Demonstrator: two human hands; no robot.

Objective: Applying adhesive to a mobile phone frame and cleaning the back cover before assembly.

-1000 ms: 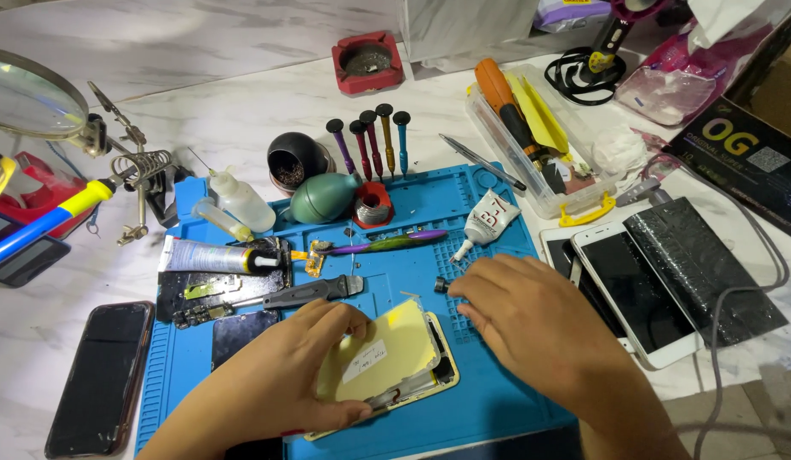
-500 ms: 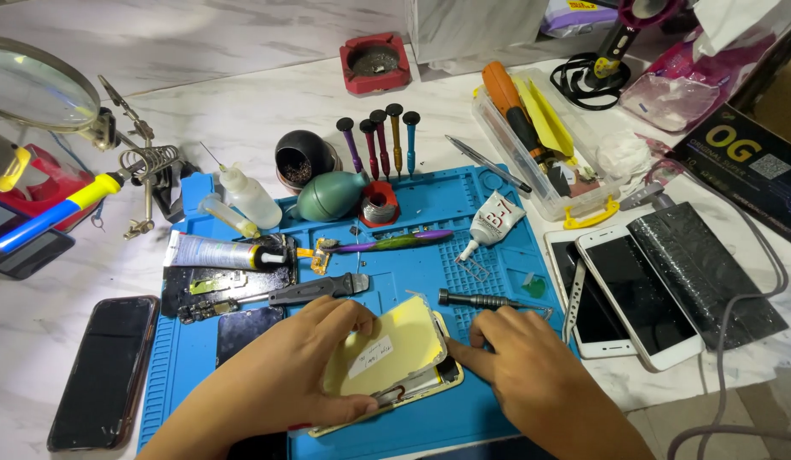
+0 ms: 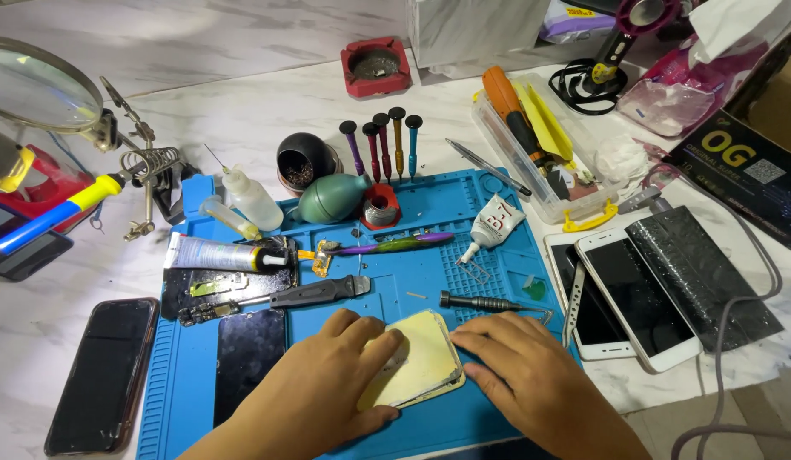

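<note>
In the head view, both hands rest on a blue work mat (image 3: 498, 273) at the lower middle. The left hand (image 3: 327, 383) lies flat, palm down, with its fingers spread over the near left part of a yellowish phone back panel (image 3: 421, 362), pressing on it rather than closing around it. The right hand (image 3: 532, 375) lies just to the right of the panel, fingers together and stretched out, with the fingertips touching the panel's right edge. So the panel sits between the two hands, flat on the mat, tilted a little from the mat's edges.

Just beyond the right hand's fingertips lies a dark screwdriver (image 3: 481, 301), on its side. Beyond the left hand lies a black-handled tool (image 3: 315, 292), and to that hand's left a dark phone screen (image 3: 246, 349) rests on the mat. Farther past both hands are a green and purple pry tool (image 3: 395, 245), a small glue tube (image 3: 493, 223), a white and black tube (image 3: 225, 254), a green rubber blower (image 3: 332, 198) and a row of upright screwdrivers (image 3: 383, 145).

Right of the right hand, off the mat, lie two white phones (image 3: 625, 294). Well to the left of the left hand lies a black phone (image 3: 102, 375) on the marble table (image 3: 242, 102).
</note>
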